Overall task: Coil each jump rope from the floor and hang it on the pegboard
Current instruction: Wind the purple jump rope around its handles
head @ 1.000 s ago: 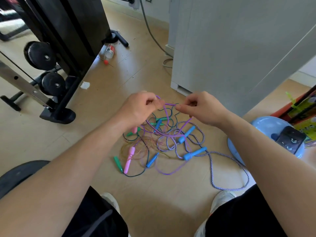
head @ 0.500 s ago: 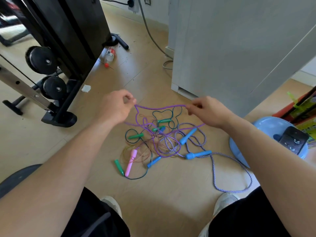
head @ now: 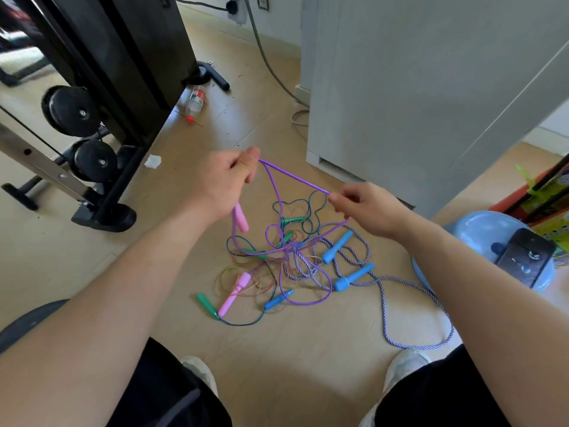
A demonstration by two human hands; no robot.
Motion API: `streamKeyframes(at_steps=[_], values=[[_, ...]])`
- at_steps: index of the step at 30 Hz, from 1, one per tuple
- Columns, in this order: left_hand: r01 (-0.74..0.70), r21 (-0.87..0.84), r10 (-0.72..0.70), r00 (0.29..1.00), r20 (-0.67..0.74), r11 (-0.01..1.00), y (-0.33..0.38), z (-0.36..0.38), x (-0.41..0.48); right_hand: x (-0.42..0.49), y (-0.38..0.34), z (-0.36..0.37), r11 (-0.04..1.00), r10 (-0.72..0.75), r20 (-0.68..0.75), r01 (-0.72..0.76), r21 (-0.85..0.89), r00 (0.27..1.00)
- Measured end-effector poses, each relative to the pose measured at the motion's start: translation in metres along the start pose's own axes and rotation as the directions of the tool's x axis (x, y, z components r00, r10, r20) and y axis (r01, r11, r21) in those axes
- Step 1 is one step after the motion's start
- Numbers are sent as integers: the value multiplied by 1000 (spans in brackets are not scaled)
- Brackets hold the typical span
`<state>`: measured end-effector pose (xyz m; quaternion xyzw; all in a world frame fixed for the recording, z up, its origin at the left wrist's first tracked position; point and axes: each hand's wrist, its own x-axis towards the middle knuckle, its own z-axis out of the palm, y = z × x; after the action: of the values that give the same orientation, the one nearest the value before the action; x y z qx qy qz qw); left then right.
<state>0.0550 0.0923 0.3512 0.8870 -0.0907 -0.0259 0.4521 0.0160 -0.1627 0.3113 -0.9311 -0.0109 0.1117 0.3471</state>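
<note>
You're coiling purple rope (head: 294, 176): left hand (head: 221, 183) grips gathered end (pink handle (head: 240, 217) dangling), right hand (head: 368, 208) pinches taut span. Next: draw slack clear of floor tangle (head: 311, 260).

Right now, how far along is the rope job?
Done: nothing coiled. In hand: the purple rope, pinched between left hand and right hand, pink handle dangling. Left: its remainder lies tangled in the floor pile with the other ropes; all need hanging.

You had soft, even daylight: the floor (head: 308, 359) was bright without glare, shadows were faint, the jump ropes (head: 292, 248) looked sharp, and the wide lens bowed lines near the edges.
</note>
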Motion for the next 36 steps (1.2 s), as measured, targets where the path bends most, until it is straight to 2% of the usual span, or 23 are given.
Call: streamKeyframes(at_steps=[4,7,9,11,13,15,20,24,26,28,30,32,34,36], values=[[102,-12,-102,992,-71,995,-3,-5,-3,4,25,9,991,126,86,-122,-44,988],[167,28,-162,978,-131,986,-13,-7,3,6,20,9,986,138,130,-124,-110,982],[194,191,-168,975,-145,962,-22,-8,5,6,4,2,988,70,69,-60,-139,995],[188,323,-156,980,-124,927,-25,-6,3,2,-20,-9,997,-38,-36,35,-76,999],[147,234,-132,988,-78,961,-16,1,-5,-4,-46,-18,990,-134,-109,138,29,985],[110,184,-100,993,-60,977,-4,12,-9,-10,-64,-25,974,-198,-116,209,92,973],[130,415,-72,986,-153,901,-5,11,0,-12,-72,-34,974,-209,-84,215,76,974],[-60,288,80,995,-56,956,-1,10,-2,-9,-62,-31,990,-142,-13,142,-21,990],[-183,240,173,983,64,953,4,22,-8,-9,-62,-27,988,-153,12,153,-33,988],[-211,171,173,962,213,962,8,34,-15,-9,-63,-24,983,-180,2,180,-38,984],[-184,150,135,948,288,972,7,38,-14,-7,-61,-24,983,-183,-27,182,-36,983],[-170,137,130,957,260,976,9,32,-11,-4,-54,-25,985,-169,-39,170,18,985],[-158,142,138,980,145,977,13,20,-7,-2,-40,-20,987,-144,-14,145,75,989],[-83,99,81,996,25,992,12,5,-3,3,-21,-8,994,-81,17,80,70,997]])
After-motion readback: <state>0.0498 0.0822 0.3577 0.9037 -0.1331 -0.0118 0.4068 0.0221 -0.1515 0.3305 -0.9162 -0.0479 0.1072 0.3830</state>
